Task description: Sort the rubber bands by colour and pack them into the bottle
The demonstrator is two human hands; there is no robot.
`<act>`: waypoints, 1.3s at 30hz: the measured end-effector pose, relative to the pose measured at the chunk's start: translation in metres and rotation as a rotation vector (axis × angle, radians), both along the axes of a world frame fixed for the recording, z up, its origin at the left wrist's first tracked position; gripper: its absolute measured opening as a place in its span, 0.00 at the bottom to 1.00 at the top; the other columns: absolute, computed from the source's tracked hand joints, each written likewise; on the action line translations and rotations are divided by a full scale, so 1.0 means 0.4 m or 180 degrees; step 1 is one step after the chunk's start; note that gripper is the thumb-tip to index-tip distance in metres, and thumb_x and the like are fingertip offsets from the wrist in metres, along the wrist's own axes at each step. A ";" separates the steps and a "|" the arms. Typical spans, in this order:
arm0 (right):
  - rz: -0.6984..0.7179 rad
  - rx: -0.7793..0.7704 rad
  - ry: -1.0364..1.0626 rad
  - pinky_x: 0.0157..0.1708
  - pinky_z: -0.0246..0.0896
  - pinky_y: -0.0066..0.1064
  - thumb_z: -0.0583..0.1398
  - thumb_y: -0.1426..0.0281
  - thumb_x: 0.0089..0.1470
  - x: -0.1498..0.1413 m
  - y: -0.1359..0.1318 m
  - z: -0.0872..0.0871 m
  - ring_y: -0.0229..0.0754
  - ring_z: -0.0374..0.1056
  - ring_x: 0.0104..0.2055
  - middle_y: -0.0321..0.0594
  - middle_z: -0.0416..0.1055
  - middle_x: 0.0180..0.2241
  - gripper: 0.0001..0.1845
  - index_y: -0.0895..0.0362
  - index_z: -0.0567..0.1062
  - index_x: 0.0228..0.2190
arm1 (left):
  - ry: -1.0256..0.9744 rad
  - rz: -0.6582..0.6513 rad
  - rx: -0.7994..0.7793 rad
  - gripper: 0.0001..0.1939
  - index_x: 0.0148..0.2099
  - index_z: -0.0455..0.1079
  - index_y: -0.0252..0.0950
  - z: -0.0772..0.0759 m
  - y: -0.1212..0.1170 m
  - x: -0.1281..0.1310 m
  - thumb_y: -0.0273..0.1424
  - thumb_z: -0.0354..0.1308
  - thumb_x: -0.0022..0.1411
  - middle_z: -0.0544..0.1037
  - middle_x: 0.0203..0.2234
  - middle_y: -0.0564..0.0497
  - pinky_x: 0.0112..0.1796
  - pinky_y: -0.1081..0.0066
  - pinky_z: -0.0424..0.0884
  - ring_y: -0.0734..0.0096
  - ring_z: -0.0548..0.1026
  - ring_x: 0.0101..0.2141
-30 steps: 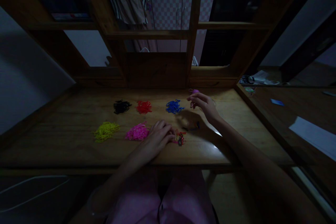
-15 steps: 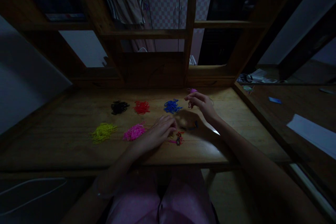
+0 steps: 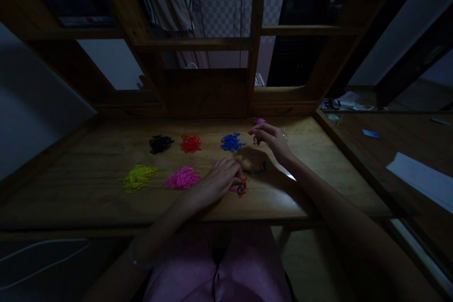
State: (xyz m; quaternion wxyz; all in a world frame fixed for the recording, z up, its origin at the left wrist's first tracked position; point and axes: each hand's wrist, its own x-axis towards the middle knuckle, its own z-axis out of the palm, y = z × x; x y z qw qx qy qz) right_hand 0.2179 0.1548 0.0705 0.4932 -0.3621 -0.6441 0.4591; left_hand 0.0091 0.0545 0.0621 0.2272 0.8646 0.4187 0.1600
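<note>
Just right of the left hand [image 3: 220, 178]: a small mixed heap [image 3: 242, 188] of thin strands, red, pink and dark, right at the fingertips; touching or only beside them, I cannot tell.

Left hand: palm down, fingers bent low over the wood; whether they pinch a strand is hidden.

Right hand [image 3: 272, 139]: raised over the desk [image 3: 88, 165], thumb and fingers curled toward each other with little space between – too dark to tell if anything thin is held.

Below the right hand: a small dark strip [image 3: 262, 167] with some blue, lying in its shadow.

Left of the left hand: the pink pile [image 3: 183, 178] nearest, the yellow pile [image 3: 139, 178] farther out.

Beyond the left hand: the black pile [image 3: 160, 144] and red pile [image 3: 190, 144] off to its left, the blue pile [image 3: 231, 142] closer to the right fingertips.

Handling of the strands: probably very light, soft and bendy, hard to break but quick to tangle.

Where to grip: likely best by one loose end at the heap's edge – thumb against fingertip.
</note>
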 end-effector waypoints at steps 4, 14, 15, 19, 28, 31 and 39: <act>-0.0010 -0.0031 -0.0020 0.30 0.62 0.32 0.60 0.65 0.53 -0.001 -0.002 0.002 0.38 0.66 0.28 0.38 0.72 0.27 0.08 0.56 0.79 0.30 | -0.0057 0.0003 -0.0060 0.06 0.41 0.65 0.39 0.021 -0.003 -0.006 0.32 0.48 0.70 0.70 0.41 0.49 0.49 0.62 0.65 0.62 0.67 0.45; 0.0062 -0.0055 -0.0014 0.30 0.61 0.32 0.61 0.66 0.54 0.000 0.000 0.000 0.37 0.66 0.27 0.38 0.72 0.26 0.08 0.56 0.79 0.30 | -0.0252 0.0369 -0.0301 0.06 0.41 0.65 0.38 0.059 -0.001 -0.036 0.33 0.49 0.68 0.72 0.39 0.50 0.42 0.66 0.68 0.65 0.70 0.41; 0.0085 -0.0054 -0.0055 0.30 0.61 0.32 0.61 0.65 0.54 0.000 0.000 -0.001 0.38 0.66 0.27 0.37 0.72 0.26 0.08 0.56 0.79 0.30 | -0.0302 0.0440 -0.0345 0.05 0.41 0.65 0.39 0.058 0.000 -0.039 0.33 0.50 0.67 0.73 0.39 0.50 0.41 0.67 0.68 0.65 0.71 0.39; 0.0278 0.0002 -0.0164 0.31 0.62 0.33 0.60 0.64 0.55 -0.001 0.001 -0.007 0.38 0.66 0.28 0.38 0.72 0.27 0.10 0.56 0.78 0.29 | -0.0504 0.0634 -0.0478 0.04 0.40 0.66 0.38 0.052 0.003 -0.047 0.33 0.52 0.65 0.75 0.36 0.51 0.36 0.69 0.67 0.68 0.72 0.35; 0.0284 0.0014 -0.0243 0.32 0.62 0.35 0.59 0.65 0.55 0.001 -0.002 0.000 0.40 0.66 0.28 0.40 0.73 0.28 0.10 0.54 0.78 0.28 | -0.0231 0.1131 0.0048 0.09 0.39 0.68 0.38 0.036 0.039 -0.244 0.38 0.54 0.63 0.75 0.35 0.51 0.39 0.66 0.67 0.65 0.73 0.37; 0.0277 -0.0037 -0.0227 0.31 0.62 0.35 0.60 0.64 0.54 -0.001 0.000 -0.005 0.39 0.65 0.27 0.40 0.73 0.29 0.09 0.54 0.78 0.27 | 0.0111 0.1276 0.0365 0.09 0.38 0.69 0.39 0.030 0.104 -0.329 0.38 0.54 0.62 0.75 0.34 0.50 0.38 0.66 0.65 0.64 0.72 0.36; 0.0164 0.0020 -0.0260 0.31 0.62 0.33 0.59 0.63 0.54 0.008 0.018 -0.018 0.38 0.66 0.27 0.39 0.74 0.29 0.11 0.56 0.78 0.28 | 0.0526 0.1232 0.0811 0.10 0.41 0.71 0.38 0.026 0.208 -0.370 0.38 0.57 0.61 0.71 0.39 0.47 0.47 0.59 0.64 0.58 0.68 0.43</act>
